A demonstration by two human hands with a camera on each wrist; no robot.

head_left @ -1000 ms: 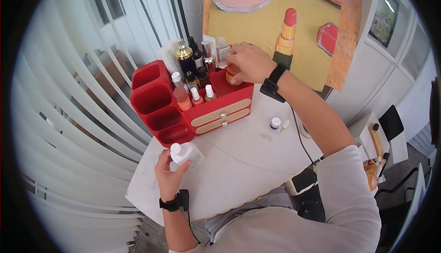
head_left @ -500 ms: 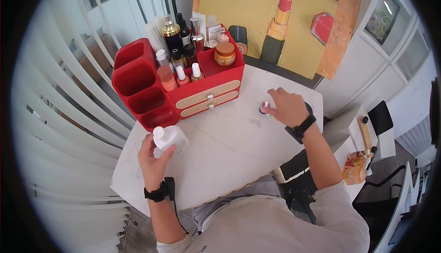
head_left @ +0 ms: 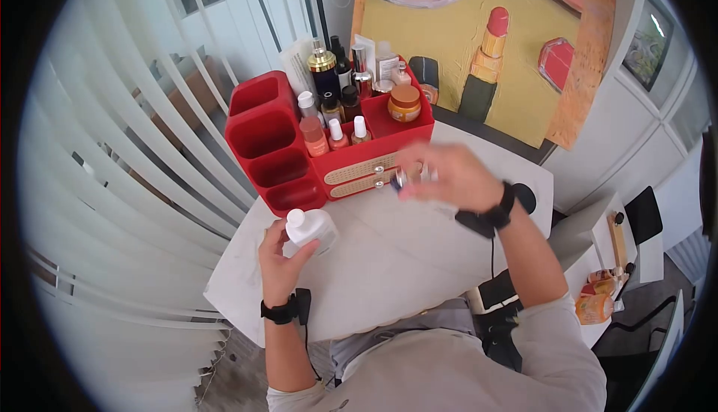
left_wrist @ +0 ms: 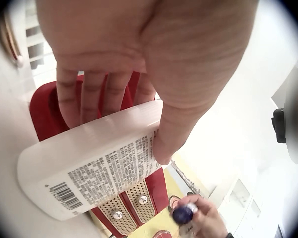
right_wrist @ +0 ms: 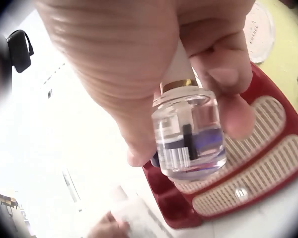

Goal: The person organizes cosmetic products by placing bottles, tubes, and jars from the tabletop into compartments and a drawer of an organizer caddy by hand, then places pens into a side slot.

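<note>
My left hand [head_left: 283, 266] grips a white flat-sided bottle [head_left: 318, 236] beside the front left end of the red organizer [head_left: 344, 159]. Printed text and a barcode show on the bottle's side in the left wrist view. Blurred in the head view, my right hand [head_left: 456, 176] hovers in front of the organizer's drawers. Between its fingers is a small clear nail polish bottle [right_wrist: 188, 139] with a white cap and gold ring. The same hand holds a small dark blue jar [left_wrist: 183, 214], mostly hidden in the right wrist view. An amber jar [head_left: 404, 105] sits in the organizer's right compartment.
Several cosmetic bottles, including a navy bottle with a gold neck [head_left: 323, 68], stand in the organizer. Its left cups [head_left: 258, 139] hold nothing visible. Behind the white table [head_left: 404, 262] leans a painting [head_left: 516, 60]; blinds [head_left: 149, 187] hang at the left.
My right hand let go of the amber jar in the organizer, reached the table and picked up the small bottle and jar, then moved left. My left hand keeps the white bottle.
</note>
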